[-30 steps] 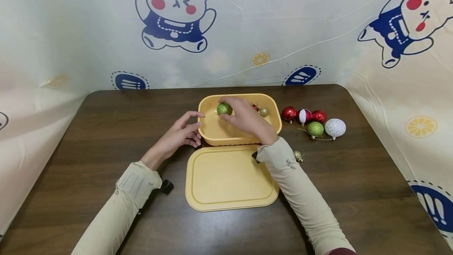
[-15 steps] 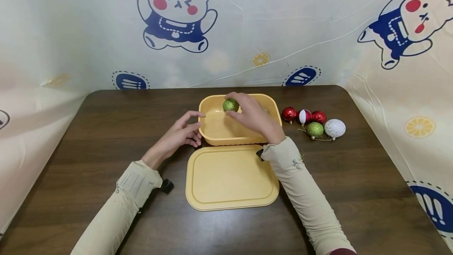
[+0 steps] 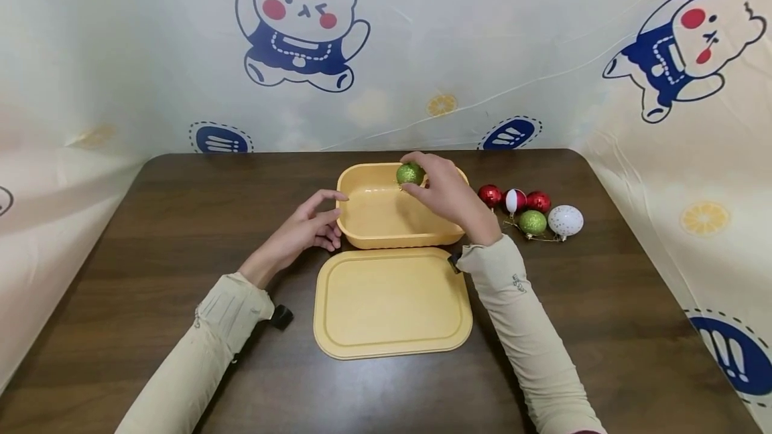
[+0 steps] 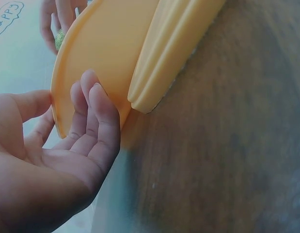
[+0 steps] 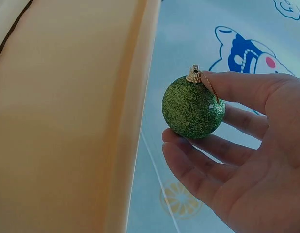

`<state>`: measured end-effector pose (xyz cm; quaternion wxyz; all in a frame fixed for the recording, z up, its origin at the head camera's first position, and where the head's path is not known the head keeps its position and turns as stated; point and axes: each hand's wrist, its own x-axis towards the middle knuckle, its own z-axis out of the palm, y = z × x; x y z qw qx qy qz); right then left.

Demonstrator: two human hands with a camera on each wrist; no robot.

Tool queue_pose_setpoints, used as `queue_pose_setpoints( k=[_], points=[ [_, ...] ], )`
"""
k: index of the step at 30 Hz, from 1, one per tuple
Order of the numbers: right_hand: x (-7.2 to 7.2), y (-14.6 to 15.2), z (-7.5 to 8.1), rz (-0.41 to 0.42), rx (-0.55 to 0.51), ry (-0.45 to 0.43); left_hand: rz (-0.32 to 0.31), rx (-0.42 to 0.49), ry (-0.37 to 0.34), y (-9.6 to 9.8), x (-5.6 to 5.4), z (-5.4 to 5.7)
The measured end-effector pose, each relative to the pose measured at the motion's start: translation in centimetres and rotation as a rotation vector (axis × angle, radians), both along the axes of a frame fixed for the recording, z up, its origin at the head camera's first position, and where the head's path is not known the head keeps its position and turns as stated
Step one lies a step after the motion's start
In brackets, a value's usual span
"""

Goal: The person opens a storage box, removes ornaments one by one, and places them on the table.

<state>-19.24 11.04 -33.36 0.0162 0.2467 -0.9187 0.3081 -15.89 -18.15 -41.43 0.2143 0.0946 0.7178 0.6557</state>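
Note:
A green glitter Christmas ball is pinched between the thumb and fingers of my right hand, over the back right part of a yellow box. In the right wrist view the ball shows its gold cap and string, with the fingers under it. My left hand holds the box's left rim between thumb and index finger. Its other fingers curl beside the wall in the left wrist view. The box's right interior is mostly hidden by the right hand.
A yellow lid lies flat just in front of the box. To the right sit more balls: a red one, a red and white one, another red one, a green one and a speckled white one.
My right hand has carried the green ball rightward and slightly back across the box. It now hides the small red and gold balls seen inside earlier. The left hand stays at the rim.

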Motion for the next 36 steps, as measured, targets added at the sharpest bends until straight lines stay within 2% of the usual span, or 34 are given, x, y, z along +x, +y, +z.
queue_pose_setpoints(
  k=[7, 15, 30, 36],
  points=[
    [-0.1, 2.0, -0.2, -0.033, -0.001, 0.037, 0.006, 0.003, 0.004, 0.0, 0.0, 0.0],
    [0.4, 4.4, -1.0, -0.078, 0.023, 0.037, -0.003, 0.002, 0.002, 0.3, 0.0, 0.2],
    [2.1, 6.8, -0.4, -0.088, 0.059, 0.079, -0.005, 0.0, 0.012, 0.3, -0.1, 0.2],
    [2.8, 7.3, -0.2, -0.083, 0.081, 0.053, 0.004, 0.001, 0.0, 0.0, 0.1, 0.1]
  ],
)
